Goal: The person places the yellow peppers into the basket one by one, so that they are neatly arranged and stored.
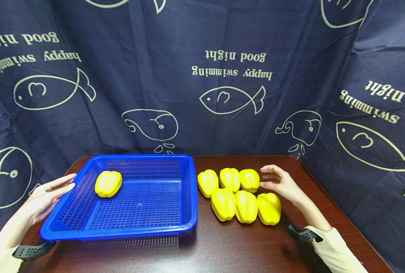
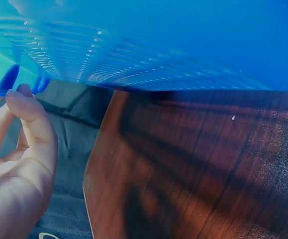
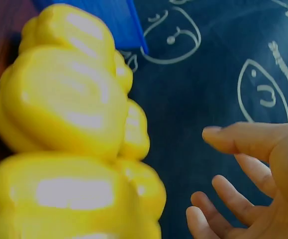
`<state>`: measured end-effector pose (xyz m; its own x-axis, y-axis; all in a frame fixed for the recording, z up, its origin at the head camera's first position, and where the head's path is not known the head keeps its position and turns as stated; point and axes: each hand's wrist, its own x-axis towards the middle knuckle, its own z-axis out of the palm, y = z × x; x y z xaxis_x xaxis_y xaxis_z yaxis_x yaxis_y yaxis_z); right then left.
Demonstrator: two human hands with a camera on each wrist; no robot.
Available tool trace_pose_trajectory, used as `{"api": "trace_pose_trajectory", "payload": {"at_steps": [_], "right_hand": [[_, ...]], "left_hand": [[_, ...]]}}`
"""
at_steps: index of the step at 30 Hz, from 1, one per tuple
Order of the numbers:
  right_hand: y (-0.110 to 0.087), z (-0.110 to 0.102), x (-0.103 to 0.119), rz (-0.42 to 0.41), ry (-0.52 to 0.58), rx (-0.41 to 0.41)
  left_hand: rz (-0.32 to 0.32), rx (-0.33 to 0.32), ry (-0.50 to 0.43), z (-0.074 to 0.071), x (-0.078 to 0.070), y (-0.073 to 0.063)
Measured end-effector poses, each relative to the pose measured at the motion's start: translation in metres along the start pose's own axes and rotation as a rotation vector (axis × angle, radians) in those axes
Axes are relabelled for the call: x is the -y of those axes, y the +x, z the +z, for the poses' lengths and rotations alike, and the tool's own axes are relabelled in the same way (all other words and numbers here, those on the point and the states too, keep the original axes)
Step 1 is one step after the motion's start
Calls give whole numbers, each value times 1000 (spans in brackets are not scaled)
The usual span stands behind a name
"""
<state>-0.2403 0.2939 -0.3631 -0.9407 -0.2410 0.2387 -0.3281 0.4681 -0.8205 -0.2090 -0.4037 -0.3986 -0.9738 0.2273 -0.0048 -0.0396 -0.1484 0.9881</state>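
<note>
My left hand (image 1: 48,198) pinches the left rim of a blue plastic basket (image 1: 130,230); in the left wrist view the thumb (image 2: 30,107) and fingers meet at its edge. One yellow bell pepper (image 1: 108,184) sits inside, toward the back left. To the right of the basket, several more yellow bell peppers stand close together in two rows on the table. Beside the back row's right-hand pepper (image 1: 249,180) is my right hand (image 1: 281,184), its fingers spread and loosely bent, holding nothing. The right wrist view shows a gap between that hand (image 3: 263,184) and the peppers (image 3: 59,99).
Under everything is a dark reddish-brown wooden table (image 1: 222,246). A navy cloth (image 1: 175,87) with white fish drawings and lettering hangs behind it and along both sides. Black straps (image 1: 304,233) circle both wrists.
</note>
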Motion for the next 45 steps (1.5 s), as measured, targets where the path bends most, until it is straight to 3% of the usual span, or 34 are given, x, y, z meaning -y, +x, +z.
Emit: {"api": "trace_pose_trajectory", "payload": {"at_steps": [13, 22, 30, 35, 45], "right_hand": [[-21, -19, -38, 87, -24, 108], [-34, -21, -51, 135, 76, 205], [-38, -17, -63, 262, 142, 268], [-41, -15, -66, 283, 223, 320], [-43, -12, -66, 332, 275, 314]], "left_hand": [[-9, -1, -6, 1, 0, -1], [-6, 8, -7, 1, 0, -1], [-17, -9, -1, 1, -1, -1], [-12, -5, -7, 1, 0, 0], [-13, -18, -3, 3, -1, -1]]}}
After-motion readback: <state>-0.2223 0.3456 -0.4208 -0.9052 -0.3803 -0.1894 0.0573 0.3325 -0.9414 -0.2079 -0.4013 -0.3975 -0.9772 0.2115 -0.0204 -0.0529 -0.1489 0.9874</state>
